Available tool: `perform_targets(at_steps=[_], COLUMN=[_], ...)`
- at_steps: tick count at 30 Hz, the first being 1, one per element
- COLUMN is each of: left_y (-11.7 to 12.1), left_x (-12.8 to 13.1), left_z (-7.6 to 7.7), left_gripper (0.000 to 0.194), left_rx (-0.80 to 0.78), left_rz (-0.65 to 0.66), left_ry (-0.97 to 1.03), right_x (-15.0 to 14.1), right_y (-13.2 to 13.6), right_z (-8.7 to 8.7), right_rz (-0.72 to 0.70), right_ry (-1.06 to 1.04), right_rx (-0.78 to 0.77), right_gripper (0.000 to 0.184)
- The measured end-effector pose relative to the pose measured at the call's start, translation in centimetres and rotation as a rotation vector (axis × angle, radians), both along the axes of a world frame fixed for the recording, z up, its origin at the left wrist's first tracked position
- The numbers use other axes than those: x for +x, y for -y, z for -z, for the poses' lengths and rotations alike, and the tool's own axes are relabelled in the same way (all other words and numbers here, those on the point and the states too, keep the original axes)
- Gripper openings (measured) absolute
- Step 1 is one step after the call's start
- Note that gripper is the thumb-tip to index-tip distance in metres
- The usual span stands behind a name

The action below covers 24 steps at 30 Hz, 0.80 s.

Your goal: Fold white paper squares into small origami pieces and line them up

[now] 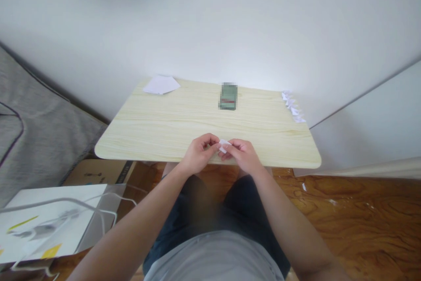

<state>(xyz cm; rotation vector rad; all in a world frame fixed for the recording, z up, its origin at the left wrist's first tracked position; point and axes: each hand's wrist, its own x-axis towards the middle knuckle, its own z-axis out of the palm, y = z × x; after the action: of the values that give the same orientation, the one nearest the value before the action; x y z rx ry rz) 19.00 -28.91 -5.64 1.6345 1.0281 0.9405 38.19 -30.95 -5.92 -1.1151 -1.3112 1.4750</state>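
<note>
Left fingers (210,137) and right fingers (239,142) pinching white paper (224,144), green item (228,95), markings blurred

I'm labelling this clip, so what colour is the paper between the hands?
The held paper is white; the head view shows it.

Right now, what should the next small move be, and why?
Probably press a crease into the small white paper: the left hand and right hand both pinch it near the front edge of the table, and the white pieces along its right end look folded.
</note>
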Motion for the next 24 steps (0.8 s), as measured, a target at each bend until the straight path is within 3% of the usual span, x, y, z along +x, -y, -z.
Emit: perform_targets(at_steps=[7,16,24], left_y=[-0.3,-0.2,0.0], left_x=[-0.3,-0.6,-1.2], left_z=[0.7,0.6,0.4], left_gripper=[0.017,0.013,0.014], left_rx=[-0.006,-0.019,0.03], left_rz=[-0.027,-0.025,0.065], left_ry=[0.137,0.232,0.182], right_x=[0.0,-0.3,-0.1], right_y=[0.0,0.0,0.4], right_z=[0.9,0.8,0.4], right_rz=[0.099,0.088,0.086], right_ry=[-0.003,-0.05,-0.093], right_rx=[0.038,0.052,0.079], right_gripper=[0.028,0.035,0.016])
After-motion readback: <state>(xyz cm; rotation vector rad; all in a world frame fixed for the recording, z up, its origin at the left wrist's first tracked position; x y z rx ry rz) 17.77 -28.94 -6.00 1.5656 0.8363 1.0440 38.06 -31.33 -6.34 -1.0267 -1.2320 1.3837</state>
